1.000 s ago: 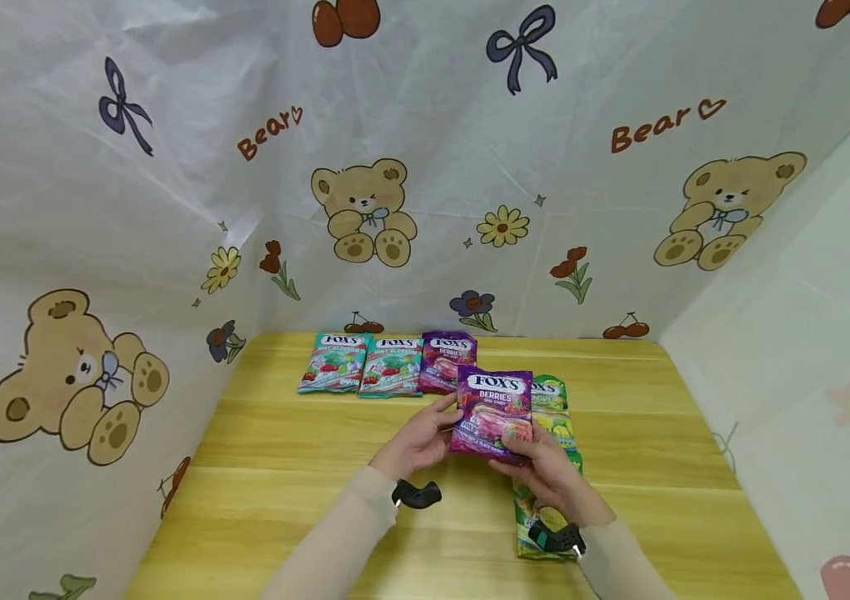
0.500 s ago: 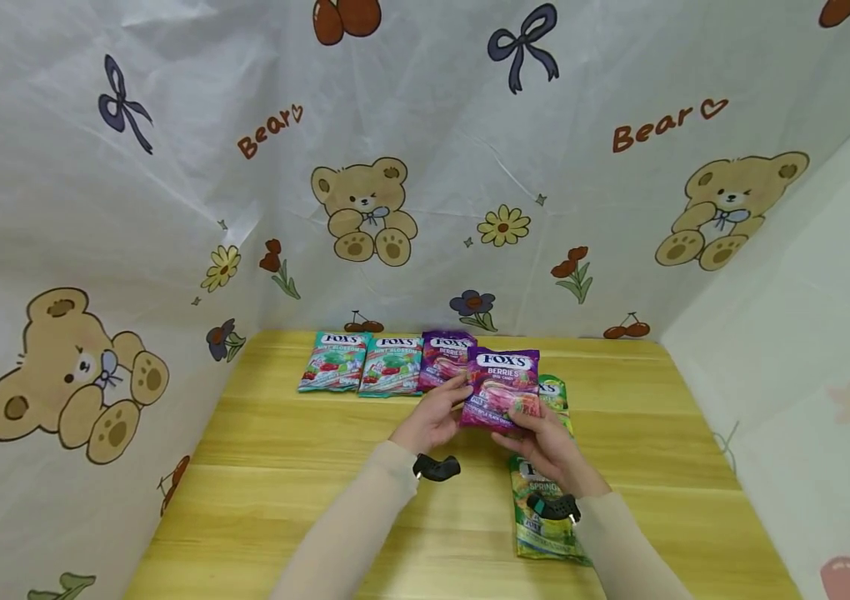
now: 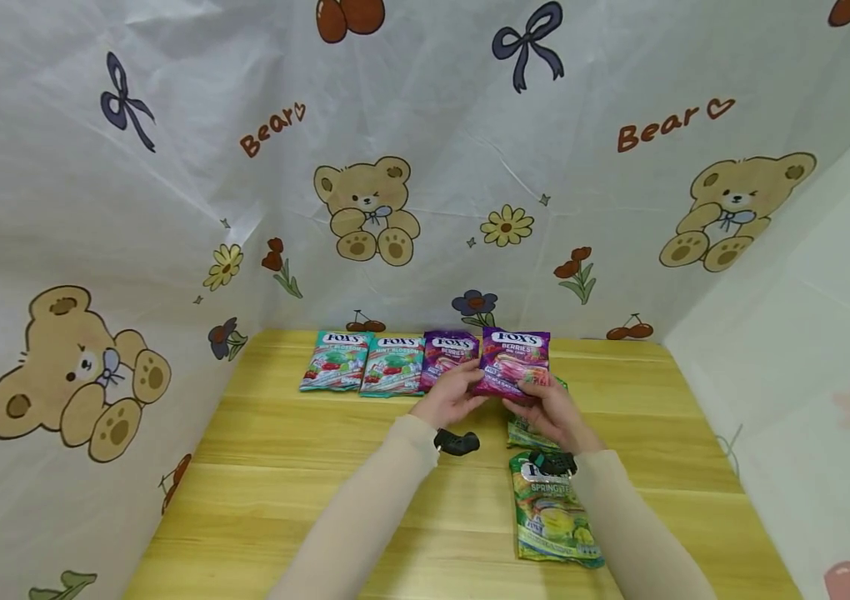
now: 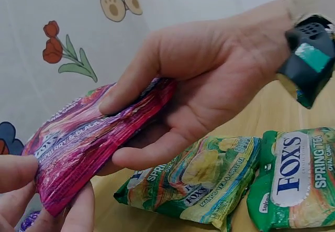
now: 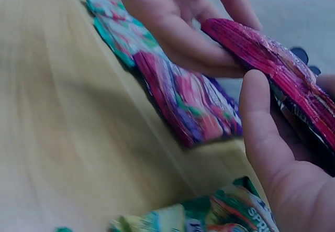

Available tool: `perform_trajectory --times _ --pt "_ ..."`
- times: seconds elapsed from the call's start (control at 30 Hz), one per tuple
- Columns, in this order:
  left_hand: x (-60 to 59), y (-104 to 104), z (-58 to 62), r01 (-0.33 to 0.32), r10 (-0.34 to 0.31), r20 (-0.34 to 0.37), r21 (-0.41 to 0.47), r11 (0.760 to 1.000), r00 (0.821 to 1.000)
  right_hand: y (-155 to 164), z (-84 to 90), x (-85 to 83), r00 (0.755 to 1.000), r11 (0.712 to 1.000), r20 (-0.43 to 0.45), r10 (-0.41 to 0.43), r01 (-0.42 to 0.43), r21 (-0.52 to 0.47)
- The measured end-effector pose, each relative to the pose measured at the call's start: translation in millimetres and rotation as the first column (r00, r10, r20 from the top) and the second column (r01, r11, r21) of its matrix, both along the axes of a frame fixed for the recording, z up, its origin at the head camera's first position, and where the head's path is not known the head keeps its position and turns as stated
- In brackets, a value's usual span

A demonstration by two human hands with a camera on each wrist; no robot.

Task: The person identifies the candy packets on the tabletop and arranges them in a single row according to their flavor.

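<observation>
Head view: left hand (image 3: 452,400) and right hand (image 3: 556,412) pinch opposite sides of a purple candy bag (image 3: 513,358), likely so its soft body doesn't sag.

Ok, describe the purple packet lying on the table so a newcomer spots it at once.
Find the far edge of the table. There, right of two teal packets, lies the purple packet; the left hand and right hand hold its purple twin.

Farther green packet (image 3: 526,432), in head view, partly hidden behind right-hand fingers (image 3: 528,411) and purple packet (image 3: 512,361).
</observation>
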State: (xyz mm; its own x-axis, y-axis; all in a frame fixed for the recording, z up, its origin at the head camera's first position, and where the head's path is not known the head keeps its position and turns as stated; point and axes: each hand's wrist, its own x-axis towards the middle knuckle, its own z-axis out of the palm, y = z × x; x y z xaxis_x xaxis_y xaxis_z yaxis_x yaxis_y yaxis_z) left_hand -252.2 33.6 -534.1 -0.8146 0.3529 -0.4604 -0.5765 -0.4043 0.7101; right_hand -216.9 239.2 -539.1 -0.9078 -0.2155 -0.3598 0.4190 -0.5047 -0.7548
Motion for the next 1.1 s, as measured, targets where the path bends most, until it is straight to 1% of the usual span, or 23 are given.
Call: perform_trajectory --times 0.13,0.2,0.27,0.33,0.47,0.57,0.63,0.7,0.8,0.87,1.0,1.1 --pt "-7.4 5.4 1.5 -0.003 0.003 -0.003 -0.010 1.000 1.000 5.7 -1.4 -16.4 1.000 0.999 0.007 0.016 -0.016 0.043" --pt "-10.3 7.5 1.6 -0.016 0.016 -0.007 -0.021 1.000 1.000 7.4 -2.5 -24.1 1.000 0.998 0.017 0.009 -0.010 0.069" --pt "-12.7 8.5 0.4 -0.037 0.037 0.004 -0.031 0.999 0.999 8.9 -4.7 -31.3 0.999 0.997 0.031 0.018 -0.020 0.072" --pt "-14.5 8.6 -1.9 -0.055 0.056 0.018 -0.051 0.997 0.998 9.7 -8.1 -37.8 0.999 0.997 0.046 0.013 -0.016 0.075" --pt "-18.3 7.7 -10.2 -0.039 0.043 0.044 -0.091 0.995 0.998 10.3 -17.0 -48.4 0.998 0.996 0.062 -0.005 -0.001 0.090" --pt "-21.3 7.6 -14.3 -0.028 0.032 0.051 -0.084 0.996 0.998 10.1 -20.5 -54.0 0.997 0.993 0.072 -0.016 0.007 0.120" --pt "-22.1 7.5 -15.4 -0.036 0.040 0.052 -0.070 0.997 0.998 9.8 -21.1 -56.7 0.996 0.986 0.084 -0.018 0.003 0.166" --pt "-22.1 7.0 -17.2 -0.043 0.046 0.046 -0.061 0.997 0.998 9.8 -21.9 -58.6 0.994 0.974 0.105 -0.020 -0.005 0.226" --pt "-20.9 7.7 -22.5 -0.055 0.057 0.036 -0.063 0.997 0.998 9.6 -24.5 -60.4 0.991 0.945 0.134 -0.021 -0.024 0.325" --pt "-19.7 8.4 -26.5 -0.064 0.067 0.038 -0.063 0.996 0.997 8.8 -26.3 -61.3 0.989 0.929 0.145 -0.025 -0.031 0.368" --pt "-17.4 9.6 -31.1 -0.090 0.093 0.044 -0.069 0.994 0.995 4.3 -28.4 -62.9 0.990 0.902 0.131 -0.049 -0.013 0.432" --pt "-15.9 10.3 -33.1 -0.092 0.094 0.035 -0.074 0.993 0.995 1.5 -29.2 -62.2 0.990 0.867 0.124 -0.071 0.000 0.498"
